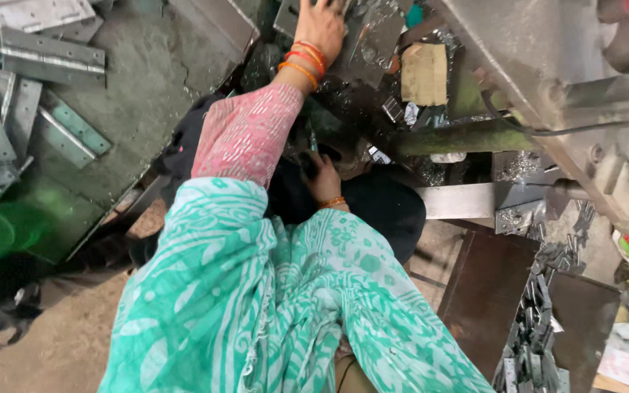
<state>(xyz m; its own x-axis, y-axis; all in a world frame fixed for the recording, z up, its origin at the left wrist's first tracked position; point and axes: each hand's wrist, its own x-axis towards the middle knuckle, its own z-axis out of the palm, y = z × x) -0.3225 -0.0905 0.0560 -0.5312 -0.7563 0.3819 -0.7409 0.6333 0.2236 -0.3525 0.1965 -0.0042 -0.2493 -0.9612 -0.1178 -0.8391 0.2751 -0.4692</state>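
Observation:
My left hand (322,25), with orange and red bangles on the wrist and a pink patterned sleeve behind it, reaches far forward. It lies on a grey metal plate (373,36) in a pile at the top edge, where its fingertips are cut off by the frame. My right hand (323,178) sits low near my lap with its fingers curled against a dark round machine part (343,154). Shadow hides whether it grips anything. A green and white patterned scarf (256,291) covers my chest and lap.
Several grey hinge-like metal pieces (45,58) lie on a green-grey surface at left. A machine frame (518,58) with a green bar (453,136) rises at right. Small metal offcuts (533,327) are heaped on a brown plate (482,291) at lower right. Below left is sandy floor (60,342).

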